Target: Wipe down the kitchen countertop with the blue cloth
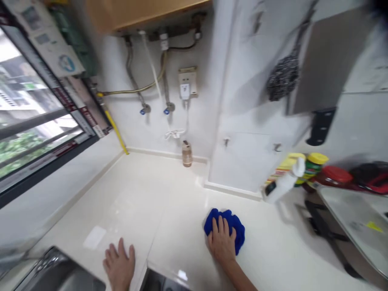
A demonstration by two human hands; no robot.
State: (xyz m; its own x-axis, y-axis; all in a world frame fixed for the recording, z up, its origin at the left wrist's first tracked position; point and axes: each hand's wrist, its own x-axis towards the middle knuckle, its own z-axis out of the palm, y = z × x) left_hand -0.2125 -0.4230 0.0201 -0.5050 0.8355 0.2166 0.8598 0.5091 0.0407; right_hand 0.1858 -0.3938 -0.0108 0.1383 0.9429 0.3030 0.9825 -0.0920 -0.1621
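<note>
Head camera looks down on the right hand point(222, 241) spread flat over a bunched blue cloth point(228, 226) mid-counter point(151, 210), soft, light and probably best gathered from above, while the left hand point(119, 264) rests open near the sink point(57, 273).

Single head-worn view, looking forward and down, close over the countertop point(169, 210), facing the wall corner
</note>
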